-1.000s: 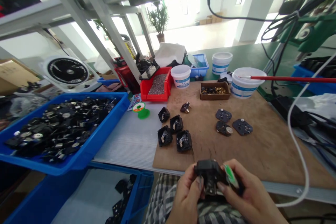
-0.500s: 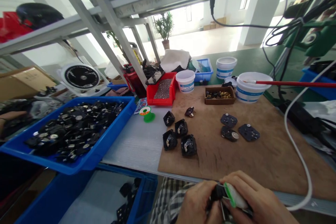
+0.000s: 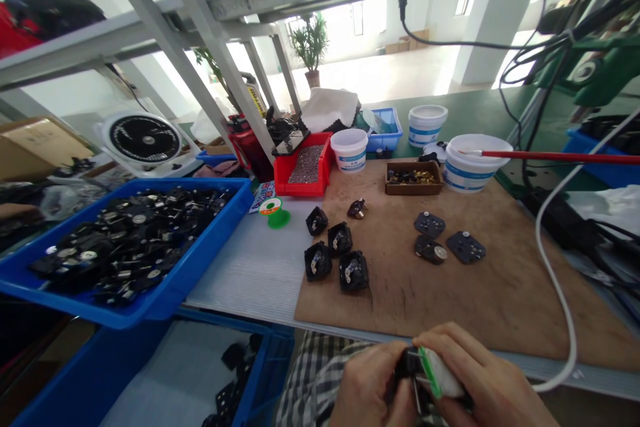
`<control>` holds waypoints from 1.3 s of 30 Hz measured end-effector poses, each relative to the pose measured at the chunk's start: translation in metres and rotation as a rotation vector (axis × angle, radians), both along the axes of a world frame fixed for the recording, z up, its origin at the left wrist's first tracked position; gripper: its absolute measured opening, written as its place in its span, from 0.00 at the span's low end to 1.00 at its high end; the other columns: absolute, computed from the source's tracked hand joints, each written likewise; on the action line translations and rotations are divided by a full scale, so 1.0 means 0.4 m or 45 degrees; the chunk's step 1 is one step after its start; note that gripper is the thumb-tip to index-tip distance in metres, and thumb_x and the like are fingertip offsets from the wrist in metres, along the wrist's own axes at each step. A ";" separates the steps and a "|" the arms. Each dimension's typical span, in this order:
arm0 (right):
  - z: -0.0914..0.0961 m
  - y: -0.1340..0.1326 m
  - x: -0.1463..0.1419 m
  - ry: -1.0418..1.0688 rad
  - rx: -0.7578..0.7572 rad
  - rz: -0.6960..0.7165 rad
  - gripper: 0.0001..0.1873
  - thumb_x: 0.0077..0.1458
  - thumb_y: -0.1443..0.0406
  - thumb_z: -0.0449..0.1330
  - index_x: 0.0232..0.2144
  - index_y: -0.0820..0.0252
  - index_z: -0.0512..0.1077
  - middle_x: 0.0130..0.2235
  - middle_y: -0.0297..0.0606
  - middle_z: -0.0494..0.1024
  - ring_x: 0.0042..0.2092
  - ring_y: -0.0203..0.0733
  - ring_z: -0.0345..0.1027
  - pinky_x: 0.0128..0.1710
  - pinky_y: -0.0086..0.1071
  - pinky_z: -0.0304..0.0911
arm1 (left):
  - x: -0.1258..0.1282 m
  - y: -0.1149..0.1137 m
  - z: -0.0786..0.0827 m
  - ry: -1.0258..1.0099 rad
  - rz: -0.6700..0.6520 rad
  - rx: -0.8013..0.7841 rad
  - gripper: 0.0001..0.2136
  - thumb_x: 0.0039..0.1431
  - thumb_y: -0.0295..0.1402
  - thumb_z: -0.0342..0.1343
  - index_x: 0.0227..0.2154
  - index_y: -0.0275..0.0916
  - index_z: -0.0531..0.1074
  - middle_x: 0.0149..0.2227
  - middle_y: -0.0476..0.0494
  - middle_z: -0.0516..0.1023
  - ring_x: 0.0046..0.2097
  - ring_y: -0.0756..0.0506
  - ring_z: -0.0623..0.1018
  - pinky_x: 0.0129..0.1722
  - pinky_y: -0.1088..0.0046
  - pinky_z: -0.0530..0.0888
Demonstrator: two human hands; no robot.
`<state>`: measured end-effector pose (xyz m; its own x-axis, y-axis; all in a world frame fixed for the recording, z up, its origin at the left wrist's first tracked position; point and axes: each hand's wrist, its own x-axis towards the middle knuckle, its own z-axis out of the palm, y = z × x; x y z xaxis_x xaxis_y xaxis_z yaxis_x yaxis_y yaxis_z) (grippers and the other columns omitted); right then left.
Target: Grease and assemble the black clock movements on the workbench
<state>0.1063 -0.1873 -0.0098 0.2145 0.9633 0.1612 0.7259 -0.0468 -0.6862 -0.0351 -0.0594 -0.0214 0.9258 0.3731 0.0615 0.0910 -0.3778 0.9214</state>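
Note:
At the lower edge of the view, in front of the board, both hands are close together. My left hand [image 3: 369, 383] is closed round a small black part [image 3: 411, 361], mostly hidden by the fingers. Closed on a white object with a green edge [image 3: 440, 373], my right hand [image 3: 483, 377] meets the left one; thin metal pieces show between them. What the white object is, I cannot tell. Beyond the hands, several black square housings [image 3: 353, 271] with metal pieces inside sit on the brown board [image 3: 400, 307]. Flat black plates [image 3: 465, 247] lie further right.
A blue tray [image 3: 165, 303] heaped with black parts stands left, above another blue bin [image 3: 280, 353]. Along the back are a red bin [image 3: 327, 167] of small metal pieces, white tubs [image 3: 470, 177] and a brown box [image 3: 414, 188]. A white cable [image 3: 560, 300] crosses the right side.
The view has shifted slightly, so the bench things appear a little further left. Both hands keep nearly the same grip on the black part and the white-and-green object.

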 end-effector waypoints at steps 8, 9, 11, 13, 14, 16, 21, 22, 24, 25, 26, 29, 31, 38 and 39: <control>0.031 0.009 0.032 0.116 0.252 -0.167 0.27 0.59 0.63 0.58 0.59 0.54 0.57 0.48 0.42 0.70 0.47 0.44 0.69 0.43 0.30 0.69 | 0.000 -0.007 -0.001 -0.097 0.238 -1.122 0.26 0.57 0.43 0.58 0.57 0.47 0.60 0.39 0.45 0.75 0.24 0.55 0.68 0.25 0.80 0.67; 0.034 0.008 0.032 0.187 0.229 -0.159 0.24 0.60 0.64 0.56 0.58 0.54 0.58 0.47 0.41 0.71 0.45 0.42 0.70 0.42 0.29 0.69 | -0.004 -0.006 -0.001 -0.137 0.205 -1.218 0.28 0.56 0.42 0.59 0.59 0.49 0.57 0.40 0.45 0.75 0.25 0.55 0.70 0.25 0.80 0.68; 0.042 0.008 0.032 0.319 0.172 -0.127 0.20 0.63 0.65 0.52 0.56 0.54 0.61 0.45 0.40 0.72 0.43 0.41 0.71 0.40 0.27 0.69 | -0.011 -0.003 0.001 -0.204 0.049 -1.379 0.31 0.54 0.40 0.61 0.59 0.50 0.55 0.38 0.45 0.76 0.29 0.52 0.75 0.29 0.79 0.71; 0.050 0.010 0.032 0.396 0.135 -0.089 0.18 0.63 0.65 0.51 0.55 0.54 0.63 0.45 0.38 0.73 0.44 0.40 0.70 0.40 0.26 0.68 | -0.017 0.001 0.004 -0.197 -0.106 -1.533 0.30 0.53 0.41 0.61 0.58 0.48 0.57 0.38 0.44 0.76 0.32 0.48 0.78 0.31 0.77 0.73; 0.052 0.010 0.033 0.412 0.130 -0.069 0.18 0.63 0.65 0.51 0.55 0.52 0.64 0.46 0.37 0.73 0.46 0.40 0.70 0.42 0.26 0.68 | -0.019 0.002 0.005 -0.167 -0.145 -1.596 0.30 0.54 0.42 0.61 0.57 0.47 0.57 0.40 0.43 0.75 0.33 0.48 0.78 0.30 0.77 0.73; 0.052 0.010 0.035 0.408 0.134 -0.052 0.19 0.63 0.64 0.52 0.55 0.49 0.62 0.48 0.34 0.72 0.48 0.39 0.68 0.45 0.25 0.66 | -0.019 0.005 0.005 -0.074 -0.133 -1.654 0.27 0.56 0.40 0.59 0.56 0.45 0.57 0.44 0.42 0.74 0.33 0.49 0.78 0.28 0.78 0.73; 0.033 -0.010 0.032 0.216 0.141 -0.105 0.21 0.65 0.64 0.49 0.59 0.51 0.56 0.47 0.37 0.70 0.45 0.36 0.69 0.43 0.23 0.67 | -0.016 0.005 0.007 0.015 0.007 -1.533 0.18 0.59 0.37 0.57 0.48 0.45 0.57 0.38 0.47 0.75 0.29 0.50 0.78 0.26 0.79 0.70; 0.028 -0.016 0.028 0.144 0.132 -0.089 0.21 0.65 0.65 0.48 0.59 0.53 0.55 0.46 0.38 0.70 0.44 0.36 0.69 0.43 0.23 0.68 | -0.015 0.005 0.009 -0.002 0.056 -1.505 0.18 0.59 0.36 0.56 0.48 0.45 0.55 0.37 0.47 0.75 0.30 0.49 0.78 0.27 0.78 0.70; 0.016 -0.027 0.018 -0.017 0.100 -0.042 0.22 0.65 0.66 0.49 0.60 0.56 0.55 0.47 0.40 0.69 0.44 0.37 0.69 0.43 0.24 0.69 | -0.013 0.003 0.014 -0.028 0.173 -1.459 0.20 0.59 0.34 0.54 0.49 0.44 0.51 0.36 0.47 0.75 0.32 0.48 0.78 0.29 0.76 0.70; 0.010 -0.032 0.013 -0.091 0.084 -0.030 0.23 0.65 0.67 0.49 0.60 0.57 0.54 0.47 0.41 0.69 0.44 0.37 0.70 0.43 0.25 0.69 | -0.012 0.003 0.016 -0.031 0.227 -1.441 0.21 0.59 0.33 0.54 0.51 0.44 0.50 0.36 0.46 0.75 0.32 0.48 0.77 0.30 0.76 0.70; 0.005 -0.035 0.008 -0.153 0.075 -0.029 0.23 0.64 0.67 0.49 0.61 0.58 0.54 0.46 0.42 0.70 0.44 0.38 0.70 0.42 0.26 0.70 | -0.011 0.002 0.018 -0.032 0.269 -1.423 0.23 0.59 0.32 0.54 0.52 0.43 0.48 0.36 0.46 0.75 0.32 0.48 0.77 0.30 0.75 0.70; -0.004 -0.033 -0.003 -0.249 0.104 -0.065 0.23 0.65 0.68 0.48 0.61 0.61 0.54 0.45 0.44 0.70 0.42 0.41 0.70 0.40 0.29 0.71 | -0.009 -0.001 0.021 -0.018 0.323 -1.378 0.26 0.57 0.32 0.54 0.54 0.40 0.47 0.36 0.45 0.75 0.32 0.47 0.76 0.30 0.73 0.70; -0.003 -0.027 -0.006 -0.262 0.133 -0.080 0.21 0.65 0.67 0.47 0.60 0.63 0.56 0.44 0.45 0.70 0.41 0.41 0.71 0.39 0.30 0.72 | -0.009 -0.001 0.021 -0.012 0.319 -1.358 0.25 0.57 0.32 0.54 0.54 0.39 0.49 0.35 0.45 0.74 0.32 0.47 0.75 0.31 0.72 0.70; -0.004 -0.026 -0.011 -0.278 0.165 -0.079 0.19 0.67 0.65 0.45 0.58 0.63 0.59 0.43 0.44 0.71 0.40 0.41 0.71 0.38 0.30 0.73 | -0.012 -0.003 0.020 -0.027 0.320 -1.335 0.24 0.58 0.33 0.54 0.54 0.38 0.51 0.35 0.45 0.74 0.32 0.47 0.75 0.32 0.71 0.71; -0.006 -0.027 -0.011 -0.283 0.169 -0.081 0.19 0.67 0.64 0.45 0.58 0.63 0.59 0.43 0.44 0.71 0.40 0.41 0.71 0.38 0.31 0.73 | -0.012 -0.004 0.021 -0.015 0.325 -1.333 0.24 0.58 0.33 0.54 0.54 0.38 0.51 0.35 0.45 0.75 0.32 0.47 0.75 0.33 0.71 0.71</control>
